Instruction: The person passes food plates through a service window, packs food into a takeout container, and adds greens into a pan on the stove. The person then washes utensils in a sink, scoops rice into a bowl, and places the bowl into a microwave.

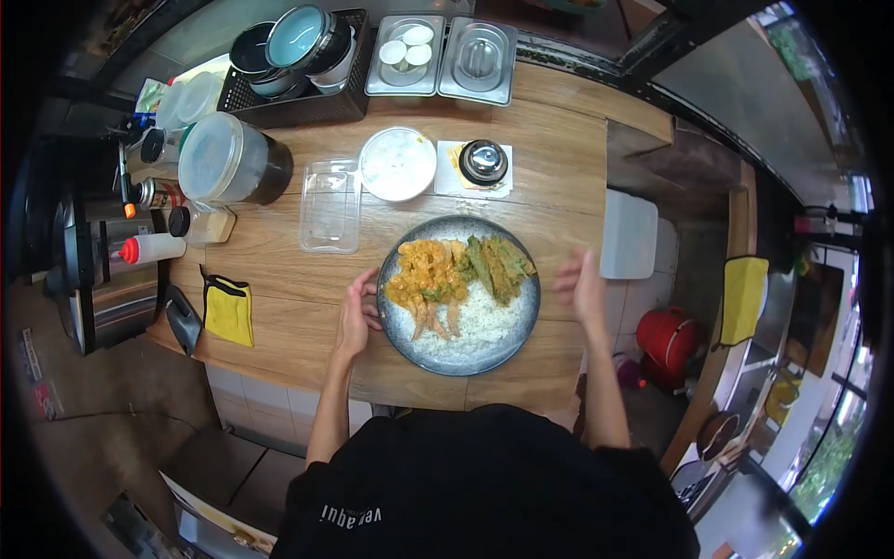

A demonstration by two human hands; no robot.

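Observation:
A large dark speckled plate (399,337) lies on the wooden table in front of me. On it are white rice (489,323), a yellow-orange saucy dish (426,270) on the left and green-brown battered leaves (500,268) on the upper right. My left hand (356,312) is at the plate's left rim, fingers stretched and apart, seemingly touching the edge. Off the plate's right side, my right hand (581,284) hovers with its fingers extended, slightly blurred, holding nothing.
Beyond the plate stand a lidded white tub (398,164), a clear plastic box (330,207) and a call bell (483,162). A big dark-filled container (233,160), a basket of bowls (298,110), steel pans (477,61) and a yellow cloth (228,310) sit around the table's far and left sides.

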